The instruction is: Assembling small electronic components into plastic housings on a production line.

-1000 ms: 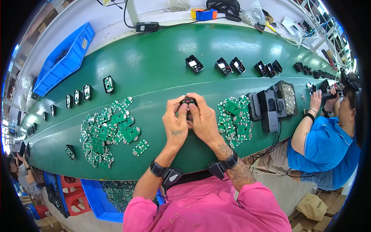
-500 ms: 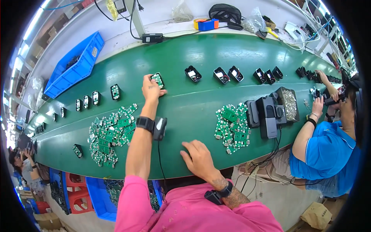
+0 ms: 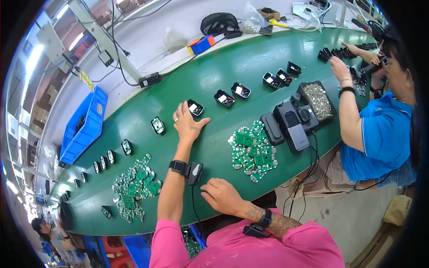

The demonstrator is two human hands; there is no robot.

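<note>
My left hand [image 3: 188,127] is open, thumb and fingers spread, its fingertips at the near left side of a small black case [image 3: 195,107] with white and dark parts inside. Whether the fingers press on it I cannot tell. Left of that hand stands a black case with a green circuit board [image 3: 157,125] in it. My right hand [image 3: 223,196] hovers near the table's front edge, fingers loosely bent and apart, holding nothing. A pile of green circuit boards [image 3: 254,151] lies beyond it to the right, and another pile of boards [image 3: 134,187] lies left of my left forearm.
More open black cases [image 3: 224,98] line the green table [image 3: 187,152] to the right; board-filled cases [image 3: 127,147] run left. A dark grey device [image 3: 290,123] and a bin of small metal parts [image 3: 317,99] stand right. A blue crate [image 3: 85,125] sits far left. A co-worker [image 3: 380,125] works at right.
My left hand has let go of the case with the green board, now standing on the table, and moved right to another case. The view has turned; my right hand stays near the front edge.
</note>
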